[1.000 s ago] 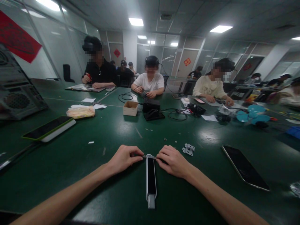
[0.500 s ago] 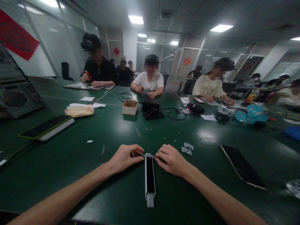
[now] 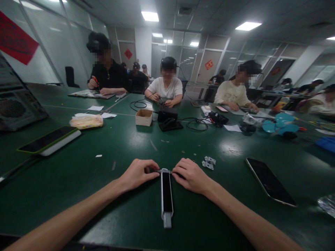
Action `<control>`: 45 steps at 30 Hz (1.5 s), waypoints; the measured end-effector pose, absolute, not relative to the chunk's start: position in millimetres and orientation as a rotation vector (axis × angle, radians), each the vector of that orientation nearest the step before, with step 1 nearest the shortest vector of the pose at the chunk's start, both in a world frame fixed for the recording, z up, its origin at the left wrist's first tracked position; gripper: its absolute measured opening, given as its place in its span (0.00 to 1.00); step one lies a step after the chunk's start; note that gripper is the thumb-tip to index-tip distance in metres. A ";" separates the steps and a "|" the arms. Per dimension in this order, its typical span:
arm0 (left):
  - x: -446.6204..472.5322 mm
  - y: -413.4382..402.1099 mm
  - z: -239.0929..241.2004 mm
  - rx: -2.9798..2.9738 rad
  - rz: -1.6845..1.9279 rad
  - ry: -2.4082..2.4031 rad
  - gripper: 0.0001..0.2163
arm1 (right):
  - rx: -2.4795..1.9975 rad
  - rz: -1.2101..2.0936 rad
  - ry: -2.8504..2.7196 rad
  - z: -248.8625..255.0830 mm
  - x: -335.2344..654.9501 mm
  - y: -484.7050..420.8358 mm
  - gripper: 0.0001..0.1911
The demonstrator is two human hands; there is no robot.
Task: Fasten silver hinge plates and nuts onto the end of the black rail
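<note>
On the green table in front of me lies a long, narrow white-framed bar (image 3: 166, 195) with a black face and a grey block at its near end. A thin metal rod (image 3: 158, 171) crosses its far end and sticks out on both sides. My left hand (image 3: 141, 173) pinches the rod's left end between thumb and fingertips. At the opposite side, my right hand (image 3: 188, 175) has its fingers closed on the right end. The fingers partly cover both tips. A pair of small silver metal brackets (image 3: 208, 162) rests beyond my right hand, close to several tiny rings (image 3: 195, 154).
A phone (image 3: 270, 182) lies to the right and a green-edged device (image 3: 48, 139) to the left. Farther off are a small open box (image 3: 143, 118), a black stand (image 3: 168, 118), cables and blue fan blades (image 3: 280, 124). Several people sit working across the table (image 3: 125, 146).
The view has shifted slightly, so everything sits a little higher in the picture. Both hands keep their grip at the bar's far end, with no clear movement of the bar.
</note>
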State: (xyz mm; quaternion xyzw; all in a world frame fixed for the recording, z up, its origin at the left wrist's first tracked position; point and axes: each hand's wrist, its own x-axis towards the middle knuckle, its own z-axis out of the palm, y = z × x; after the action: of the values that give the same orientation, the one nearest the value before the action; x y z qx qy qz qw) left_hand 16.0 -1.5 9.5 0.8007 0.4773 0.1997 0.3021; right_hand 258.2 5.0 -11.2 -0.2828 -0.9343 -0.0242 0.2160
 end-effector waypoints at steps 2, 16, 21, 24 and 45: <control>15.3 -0.9 8.2 2.130 0.537 1.268 0.09 | -0.797 -0.072 -2.596 -10.9 258.4 5.1 0.06; 15.2 0.2 5.2 2.135 0.542 1.263 0.09 | -0.789 -0.090 -2.592 -11.2 258.8 5.4 0.06; 15.9 0.5 3.7 2.114 0.559 1.246 0.09 | -0.778 -0.094 -2.590 -10.8 258.8 5.5 0.06; 16.7 0.5 3.5 2.126 0.567 1.240 0.11 | -0.780 -0.086 -2.588 -11.2 259.1 6.1 0.07; 19.8 -2.2 8.1 2.175 0.528 1.323 0.10 | -0.786 -0.074 -2.604 -11.4 259.0 6.7 0.08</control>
State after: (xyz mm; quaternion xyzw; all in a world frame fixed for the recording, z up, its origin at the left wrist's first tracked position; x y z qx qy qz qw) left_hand 19.8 -2.2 8.1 0.8060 0.4902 0.1958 0.2677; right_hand 259.0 6.7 -11.4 -0.2824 -0.9359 -0.0268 0.2089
